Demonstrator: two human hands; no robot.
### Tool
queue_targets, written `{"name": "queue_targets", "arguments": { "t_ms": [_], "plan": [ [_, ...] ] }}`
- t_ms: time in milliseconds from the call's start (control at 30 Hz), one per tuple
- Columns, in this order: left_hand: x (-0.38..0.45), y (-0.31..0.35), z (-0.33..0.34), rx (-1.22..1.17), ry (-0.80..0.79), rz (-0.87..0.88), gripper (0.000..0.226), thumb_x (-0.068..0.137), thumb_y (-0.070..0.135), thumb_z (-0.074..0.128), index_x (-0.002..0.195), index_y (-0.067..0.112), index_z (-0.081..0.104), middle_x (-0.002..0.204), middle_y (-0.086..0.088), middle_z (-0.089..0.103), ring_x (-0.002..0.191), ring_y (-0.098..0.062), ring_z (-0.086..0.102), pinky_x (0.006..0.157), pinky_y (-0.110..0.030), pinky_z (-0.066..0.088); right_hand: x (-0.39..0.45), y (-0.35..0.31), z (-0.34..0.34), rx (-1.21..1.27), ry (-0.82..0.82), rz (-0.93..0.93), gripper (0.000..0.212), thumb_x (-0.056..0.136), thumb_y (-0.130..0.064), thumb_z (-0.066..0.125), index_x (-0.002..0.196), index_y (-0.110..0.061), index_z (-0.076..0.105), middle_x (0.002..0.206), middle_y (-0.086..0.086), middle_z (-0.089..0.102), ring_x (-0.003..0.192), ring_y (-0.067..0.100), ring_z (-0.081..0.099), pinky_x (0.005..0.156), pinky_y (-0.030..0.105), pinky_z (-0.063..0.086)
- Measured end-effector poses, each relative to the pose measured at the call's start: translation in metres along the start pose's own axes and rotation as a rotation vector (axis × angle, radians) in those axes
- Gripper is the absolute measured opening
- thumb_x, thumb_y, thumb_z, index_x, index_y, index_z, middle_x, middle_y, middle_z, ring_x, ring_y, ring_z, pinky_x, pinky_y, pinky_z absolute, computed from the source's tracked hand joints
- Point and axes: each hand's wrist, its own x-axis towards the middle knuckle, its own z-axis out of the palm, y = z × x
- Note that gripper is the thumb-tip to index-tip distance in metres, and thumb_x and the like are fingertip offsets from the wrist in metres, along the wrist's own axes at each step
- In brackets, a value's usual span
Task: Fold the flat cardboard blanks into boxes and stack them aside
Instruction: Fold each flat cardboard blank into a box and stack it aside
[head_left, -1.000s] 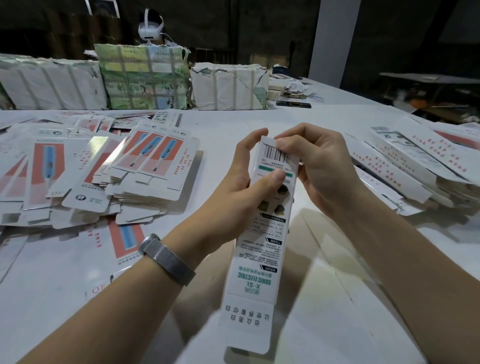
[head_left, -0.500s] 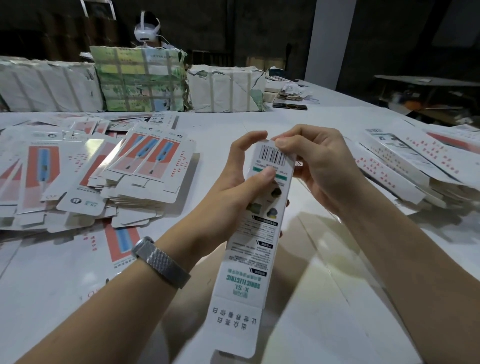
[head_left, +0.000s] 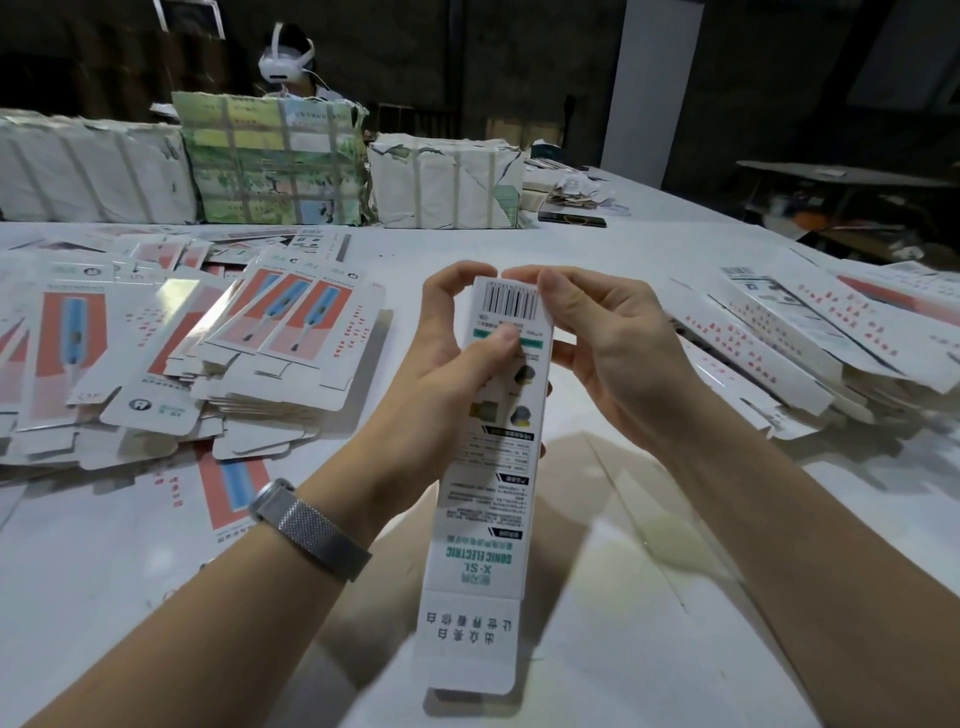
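Note:
I hold a long narrow white box (head_left: 483, 499) upright over the table, its barcode end away from me and its near end flap hanging open. My left hand (head_left: 441, 374) grips the upper part, thumb pressed on the printed face, fingers curled round the far end. My right hand (head_left: 602, 343) pinches the top right corner at the barcode. A spread heap of flat red-and-blue printed blanks (head_left: 218, 358) lies to the left. Folded boxes (head_left: 800, 343) lie stacked on the right.
Wrapped paper bundles (head_left: 270, 161) line the far edge of the white table (head_left: 597, 649). A person wearing a white headset (head_left: 285, 62) sits behind them. A loose blank (head_left: 228, 483) lies flat by my left wrist. A dark table stands at far right.
The box has turned more upright and closer to the camera. My right fingers have moved up onto the barcode end; my left fingers now curl over the top edge.

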Motion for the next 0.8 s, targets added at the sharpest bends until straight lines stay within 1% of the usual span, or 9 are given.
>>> {"name": "queue_targets", "arguments": {
  "t_ms": [200, 267, 333, 400, 500, 567, 633, 700, 800],
  "plan": [
    [-0.001, 0.003, 0.001, -0.047, -0.003, 0.010, 0.032, 0.093, 0.027, 0.055, 0.118, 0.041, 0.041, 0.090, -0.023, 0.063, 0.068, -0.034, 0.066, 0.055, -0.040, 0.056, 0.001, -0.003, -0.004, -0.066, -0.029, -0.007, 0.025, 0.100, -0.026, 0.051, 0.107, -0.012, 0.070, 0.090, 0.003, 0.073, 0.089, 0.018, 0.068, 0.074, 0.031, 0.055],
    [-0.002, 0.005, 0.003, -0.066, 0.002, 0.012, 0.030, 0.097, 0.024, 0.055, 0.119, 0.040, 0.041, 0.089, -0.021, 0.063, 0.067, -0.031, 0.067, 0.054, -0.039, 0.056, 0.001, -0.003, -0.005, -0.074, -0.029, -0.001, 0.023, 0.101, -0.021, 0.050, 0.109, -0.012, 0.070, 0.093, 0.008, 0.072, 0.091, 0.020, 0.068, 0.073, 0.033, 0.056],
    [-0.001, 0.006, 0.005, -0.069, 0.035, 0.012, 0.028, 0.101, 0.022, 0.052, 0.120, 0.039, 0.041, 0.088, -0.015, 0.067, 0.066, -0.029, 0.067, 0.053, -0.038, 0.057, 0.000, -0.002, -0.003, -0.087, -0.038, 0.039, 0.022, 0.100, -0.019, 0.053, 0.117, -0.014, 0.067, 0.102, 0.014, 0.071, 0.095, 0.026, 0.066, 0.076, 0.043, 0.058],
    [0.003, 0.007, 0.009, -0.054, 0.107, 0.014, 0.027, 0.104, 0.020, 0.048, 0.122, 0.039, 0.038, 0.085, -0.008, 0.072, 0.066, -0.028, 0.068, 0.054, -0.038, 0.058, -0.001, -0.001, 0.001, -0.223, -0.031, 0.050, 0.038, 0.098, -0.022, 0.059, 0.135, -0.019, 0.056, 0.121, 0.007, 0.065, 0.107, 0.022, 0.063, 0.086, 0.041, 0.057],
    [0.011, 0.008, 0.011, -0.113, 0.225, 0.057, 0.027, 0.107, 0.020, 0.043, 0.120, 0.043, 0.035, 0.092, 0.004, 0.073, 0.074, -0.017, 0.071, 0.060, -0.034, 0.058, -0.004, -0.002, 0.003, -0.564, 0.047, -0.084, 0.070, 0.087, -0.032, 0.074, 0.148, -0.026, 0.041, 0.131, -0.006, 0.049, 0.114, 0.009, 0.052, 0.081, 0.021, 0.051],
    [0.011, 0.007, 0.010, -0.227, 0.212, 0.070, 0.028, 0.106, 0.025, 0.043, 0.126, 0.043, 0.031, 0.114, -0.005, 0.066, 0.083, -0.013, 0.073, 0.065, -0.030, 0.058, -0.005, -0.005, 0.004, -0.698, 0.008, -0.085, 0.073, 0.081, -0.039, 0.078, 0.146, -0.028, 0.046, 0.123, -0.008, 0.051, 0.107, 0.007, 0.054, 0.076, 0.017, 0.045],
    [0.010, 0.006, 0.007, -0.320, 0.154, 0.063, 0.034, 0.103, 0.033, 0.046, 0.131, 0.047, 0.031, 0.121, -0.011, 0.063, 0.096, -0.020, 0.074, 0.075, -0.032, 0.058, -0.006, -0.006, 0.006, -0.775, -0.055, -0.029, 0.068, 0.080, -0.036, 0.077, 0.143, -0.030, 0.051, 0.115, -0.008, 0.056, 0.099, 0.008, 0.058, 0.080, 0.022, 0.048],
    [0.011, 0.003, 0.005, -0.296, 0.105, 0.047, 0.043, 0.099, 0.040, 0.048, 0.135, 0.052, 0.028, 0.115, -0.005, 0.072, 0.103, -0.023, 0.072, 0.080, -0.034, 0.057, -0.006, -0.008, 0.006, -0.829, -0.046, -0.016, 0.066, 0.080, -0.031, 0.077, 0.141, -0.031, 0.053, 0.112, -0.004, 0.060, 0.097, 0.010, 0.060, 0.085, 0.029, 0.052],
    [0.015, 0.002, 0.001, -0.192, 0.170, 0.000, 0.046, 0.089, 0.049, 0.054, 0.124, 0.070, 0.033, 0.124, 0.005, 0.065, 0.115, -0.025, 0.066, 0.083, -0.034, 0.057, -0.001, -0.020, -0.008, -0.837, 0.141, -0.042, 0.064, 0.075, -0.039, 0.074, 0.137, -0.031, 0.060, 0.116, -0.006, 0.064, 0.093, 0.006, 0.062, 0.085, 0.028, 0.054]
  ]
}}
